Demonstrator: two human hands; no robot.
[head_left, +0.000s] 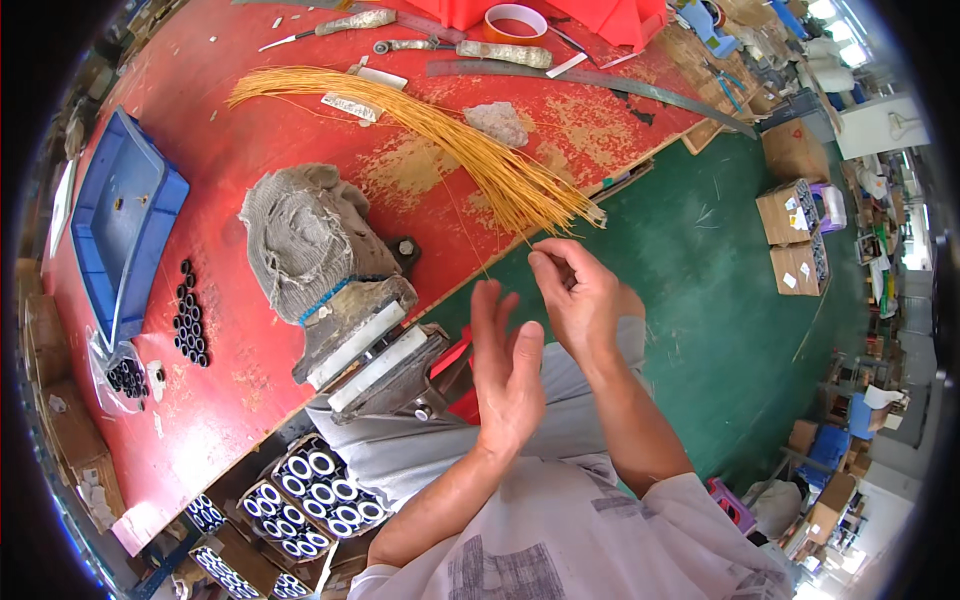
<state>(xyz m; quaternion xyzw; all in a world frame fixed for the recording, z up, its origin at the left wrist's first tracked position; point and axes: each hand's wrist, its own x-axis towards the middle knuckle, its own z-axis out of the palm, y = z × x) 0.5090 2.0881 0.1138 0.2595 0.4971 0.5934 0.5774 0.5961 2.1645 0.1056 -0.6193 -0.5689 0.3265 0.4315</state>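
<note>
A long bundle of thin orange-yellow wires (470, 145) lies across the red workbench, its cut ends jutting over the edge. My right hand (583, 300) is just below those ends, thumb and forefinger pinched on one thin yellow wire. Beside it my left hand (508, 370) is open, fingers stretched upward and thumb apart. One loose wire runs down from the bundle toward its fingertips; whether it touches them I cannot tell. Left of my hands stands a bench vise (365, 350), its jaws holding nothing visible. A grey cloth (305, 225) covers the vise's back part.
On the red workbench (240, 400) are a blue tray (125, 210), several small black rings (190, 320), a stone (497, 123), a steel ruler (600, 85), tape (515, 24) and wrapped-handle tools. Below the edge sit boxes of white-rimmed rings (315, 490). Cartons (795, 240) stand on the green floor.
</note>
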